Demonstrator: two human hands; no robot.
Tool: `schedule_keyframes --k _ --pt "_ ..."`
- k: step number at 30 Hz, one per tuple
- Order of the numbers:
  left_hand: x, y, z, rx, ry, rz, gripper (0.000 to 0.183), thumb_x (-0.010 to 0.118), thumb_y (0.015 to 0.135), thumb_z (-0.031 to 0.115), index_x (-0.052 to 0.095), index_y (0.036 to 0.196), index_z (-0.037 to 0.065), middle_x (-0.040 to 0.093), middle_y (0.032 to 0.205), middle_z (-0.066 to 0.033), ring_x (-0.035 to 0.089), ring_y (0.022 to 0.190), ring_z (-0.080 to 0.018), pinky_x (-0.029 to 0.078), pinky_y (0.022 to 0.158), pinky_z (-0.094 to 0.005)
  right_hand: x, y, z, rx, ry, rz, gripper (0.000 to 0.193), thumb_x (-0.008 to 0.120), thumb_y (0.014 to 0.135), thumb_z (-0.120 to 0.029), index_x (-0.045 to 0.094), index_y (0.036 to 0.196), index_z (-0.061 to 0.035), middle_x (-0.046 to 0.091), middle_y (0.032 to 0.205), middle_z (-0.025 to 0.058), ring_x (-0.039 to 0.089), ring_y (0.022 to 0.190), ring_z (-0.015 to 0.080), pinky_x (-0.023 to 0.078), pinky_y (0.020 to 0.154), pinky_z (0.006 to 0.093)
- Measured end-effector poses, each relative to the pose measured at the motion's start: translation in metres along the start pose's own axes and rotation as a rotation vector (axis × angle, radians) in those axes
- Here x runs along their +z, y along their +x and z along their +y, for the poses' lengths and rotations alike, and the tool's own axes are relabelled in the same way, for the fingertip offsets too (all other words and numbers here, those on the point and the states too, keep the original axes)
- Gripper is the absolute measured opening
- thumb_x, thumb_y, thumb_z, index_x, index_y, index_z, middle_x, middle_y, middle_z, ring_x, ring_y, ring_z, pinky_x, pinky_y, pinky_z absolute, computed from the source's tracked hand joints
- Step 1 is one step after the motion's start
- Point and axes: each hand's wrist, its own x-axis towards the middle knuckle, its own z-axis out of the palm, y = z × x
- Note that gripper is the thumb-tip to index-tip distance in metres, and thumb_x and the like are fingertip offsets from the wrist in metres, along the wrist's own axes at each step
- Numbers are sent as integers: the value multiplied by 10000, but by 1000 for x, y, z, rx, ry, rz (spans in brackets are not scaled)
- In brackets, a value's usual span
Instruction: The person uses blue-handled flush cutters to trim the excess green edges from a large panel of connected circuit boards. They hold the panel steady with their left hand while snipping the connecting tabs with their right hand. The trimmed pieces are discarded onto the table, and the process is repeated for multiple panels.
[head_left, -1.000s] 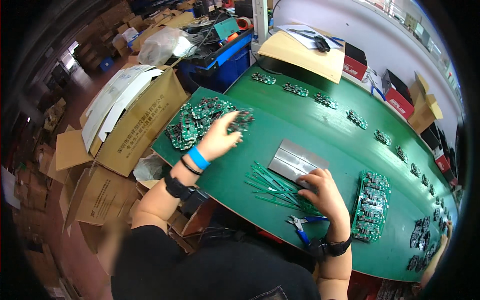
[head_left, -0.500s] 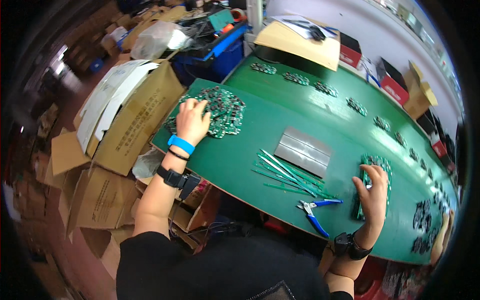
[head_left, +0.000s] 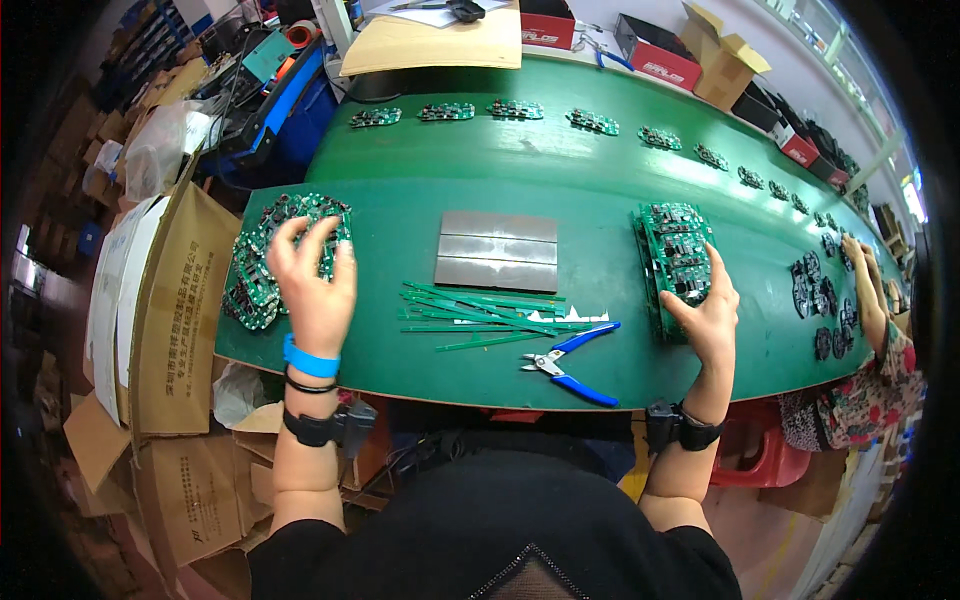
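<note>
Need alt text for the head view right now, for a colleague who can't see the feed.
A person at a green table rests the left hand on a pile of green circuit boards and the right hand on a stack of boards. Between them lie a grey plate, green strips and blue-handled cutters.

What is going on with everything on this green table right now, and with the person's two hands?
Left hand: fingers spread, on the pile of circuit boards.
Right hand: resting on the stack of circuit boards.
Blue-handled cutters: lying flat, untouched, handles apart.
Green strips: scattered loosely.
Grey plate: lying flat.
Small boards: laid out in a row.
Cardboard box: flaps open.
</note>
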Motion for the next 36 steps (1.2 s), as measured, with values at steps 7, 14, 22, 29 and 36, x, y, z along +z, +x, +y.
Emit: schedule_keyframes --k 7,14,22,29,36 --pt "29 -16 83 -353 -1168 -640 375 634 918 177 561 1259 40 593 1205 -84 558 1112 -186 466 913 -325 -26 -28 -43 -45 1146 -433 865 743 694 -287 364 1421 -10 498 1330 163 505 1193 246 376 1023 370" --pt "63 -53 105 -879 -1988 -816 426 512 992 287 444 1356 76 590 1251 -101 591 1132 -238 487 962 -445 18 -69 -101 -13 1243 -955 858 475 856 -690 397 1412 -41 489 1336 68 468 1149 161 383 903 296" --pt "32 -50 35 -1162 -1939 -447 435 484 990 386 525 1259 47 632 1158 -160 643 1027 -307 559 848 -502 11 -81 -47 -646 69 -409 947 872 520 -342 481 1337 -65 447 1326 164 411 1240 356 308 1051 461" --pt "25 -44 36 -1157 -1985 -550 590 348 999 515 472 1342 51 581 1252 -177 594 1110 -346 502 924 -537 19 -95 -32 -577 151 -389 770 837 591 -225 526 1274 -52 465 1200 160 433 1170 357 314 1030 445" --pt "28 -48 38 -1054 -2072 -716 601 294 1010 508 375 1418 73 524 1322 -197 581 1133 -354 507 932 -518 35 -72 -50 -31 1537 -679 681 651 783 -270 441 1331 76 552 1250 153 549 1139 244 399 1027 388"
